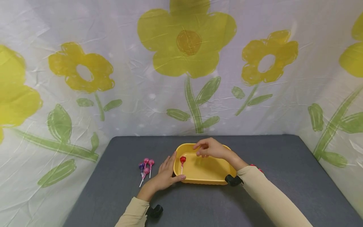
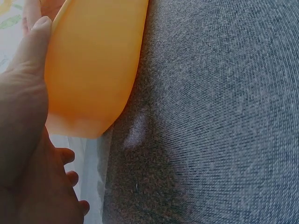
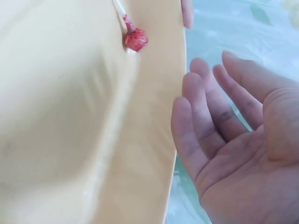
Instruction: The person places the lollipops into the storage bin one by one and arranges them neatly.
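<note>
A yellow plastic tray (image 1: pixel 210 182) sits on the table, with one red-wrapped lollipop (image 1: pixel 182 159) lying in its left end, stick toward the near side. My left hand (image 1: pixel 167 172) rests against the left end of the tray, fingers spread along the side and thumb at the near rim. In the left wrist view the thumb lies along the edge of the tray. Over the far part of the tray hovers my right hand (image 1: pixel 211 148), its fingers loosely bent with nothing between them. The right wrist view shows its bare palm (image 3: pixel 247 177) beside the rim.
Left of the tray, several pink and purple lollipops (image 1: pixel 146 170) lie close together on the dark grey table (image 1: pixel 113 176). Red wrappers (image 1: pixel 260 170) peek out from behind my right forearm. A flower-printed curtain (image 1: pixel 127 104) hangs behind the table.
</note>
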The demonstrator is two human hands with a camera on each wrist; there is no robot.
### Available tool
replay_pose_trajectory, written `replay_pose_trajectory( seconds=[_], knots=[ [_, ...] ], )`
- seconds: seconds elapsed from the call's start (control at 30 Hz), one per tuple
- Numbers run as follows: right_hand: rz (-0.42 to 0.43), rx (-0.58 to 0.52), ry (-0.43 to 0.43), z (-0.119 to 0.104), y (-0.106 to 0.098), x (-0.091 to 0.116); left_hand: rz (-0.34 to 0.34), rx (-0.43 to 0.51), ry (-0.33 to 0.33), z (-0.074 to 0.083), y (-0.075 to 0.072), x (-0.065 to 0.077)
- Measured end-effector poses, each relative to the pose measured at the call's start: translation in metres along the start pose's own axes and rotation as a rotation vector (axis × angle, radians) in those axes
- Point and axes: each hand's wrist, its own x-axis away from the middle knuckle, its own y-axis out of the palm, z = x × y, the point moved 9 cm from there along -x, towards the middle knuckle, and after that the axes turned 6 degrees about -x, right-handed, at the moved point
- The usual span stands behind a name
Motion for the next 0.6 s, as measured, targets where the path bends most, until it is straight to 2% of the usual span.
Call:
replay_pose_trajectory(
  seconds=[0.23,0.47,0.6],
  knots=[
    [0.079,0.02,0.002,0.008,-0.018,0.024,0.016,-0.002,0.009,0.0,-0.001,-0.001],
    [0.176,0.0,0.021,0.018,-0.044,0.046,0.022,0.001,0.021,0.001,-0.002,-0.001],
    [0.221,0.026,0.033,0.023,-0.058,0.057,0.02,-0.007,0.03,0.002,-0.001,-0.001]
  ],
)
